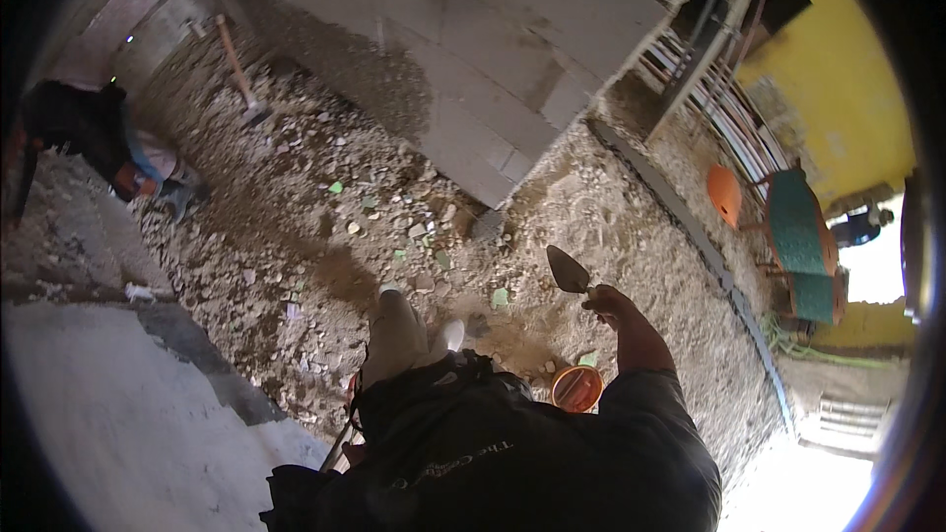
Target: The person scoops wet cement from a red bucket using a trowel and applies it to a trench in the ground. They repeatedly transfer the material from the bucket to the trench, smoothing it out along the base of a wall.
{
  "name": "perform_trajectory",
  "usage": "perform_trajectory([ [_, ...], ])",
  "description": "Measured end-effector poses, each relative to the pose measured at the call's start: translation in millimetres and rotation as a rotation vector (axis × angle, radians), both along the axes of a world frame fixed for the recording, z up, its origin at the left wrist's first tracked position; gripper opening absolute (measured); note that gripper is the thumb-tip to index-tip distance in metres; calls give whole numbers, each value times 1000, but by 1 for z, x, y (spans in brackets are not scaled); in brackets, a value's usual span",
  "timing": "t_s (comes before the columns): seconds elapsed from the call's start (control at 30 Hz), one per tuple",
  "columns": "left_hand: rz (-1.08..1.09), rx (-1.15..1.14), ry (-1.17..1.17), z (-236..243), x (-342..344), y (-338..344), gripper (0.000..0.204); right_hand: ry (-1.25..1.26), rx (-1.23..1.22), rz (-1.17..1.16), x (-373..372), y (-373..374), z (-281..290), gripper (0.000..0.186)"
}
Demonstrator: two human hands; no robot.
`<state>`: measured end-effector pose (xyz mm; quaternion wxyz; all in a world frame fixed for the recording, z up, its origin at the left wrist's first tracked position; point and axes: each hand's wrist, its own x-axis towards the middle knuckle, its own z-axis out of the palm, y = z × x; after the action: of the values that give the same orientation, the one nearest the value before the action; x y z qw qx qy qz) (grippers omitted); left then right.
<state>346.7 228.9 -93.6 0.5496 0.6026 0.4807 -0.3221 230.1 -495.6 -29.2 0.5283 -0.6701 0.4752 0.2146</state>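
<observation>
My right hand (613,307) is closed around the handle of a pointed masonry trowel (566,270). The grey metal blade points up and left, over the rubble-strewn ground. Just below that hand, an orange bucket (577,389) stands close to my body; what is inside it is hard to make out. Only a small part of my left hand (353,453) shows at my left side, beside a thin rod-like thing (340,441). My dark shirt hides most of that hand, and its fingers cannot be read.
A grey block wall (463,59) rises ahead, its corner near my feet. Loose rubble (296,207) covers the ground, with a long-handled sledgehammer (238,79) at the far left. Another person (89,133) is at the left. Green-and-orange furniture (800,236) stands right, past a grey strip (680,212).
</observation>
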Motion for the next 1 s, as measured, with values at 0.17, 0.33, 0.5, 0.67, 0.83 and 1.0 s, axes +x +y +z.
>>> perform_trajectory([
  [0.17, 111, 32, 41, 14, -13, 16, 42, 260, -38, 371, 89, 19, 15, 27],
  [0.33, 165, 48, 74, 22, 22, 31, 41, 288, 1, 216, 112, 27, -18, 26],
  [0.5, 140, 74, 54, 31, 96, 59, 41, 282, 54, 147, 150, 59, 9, 25],
  [0.67, -11, 80, -64, 37, 243, 63, 40, 134, 22, -128, 150, 88, 14, 23],
  [0.83, -205, 33, -155, 21, 377, 0, 39, 133, -23, -220, 100, 96, 31, 27],
  [1.0, -379, -37, -224, 12, 447, -86, 38, 367, -217, -147, 31, 119, 68, 41],
])
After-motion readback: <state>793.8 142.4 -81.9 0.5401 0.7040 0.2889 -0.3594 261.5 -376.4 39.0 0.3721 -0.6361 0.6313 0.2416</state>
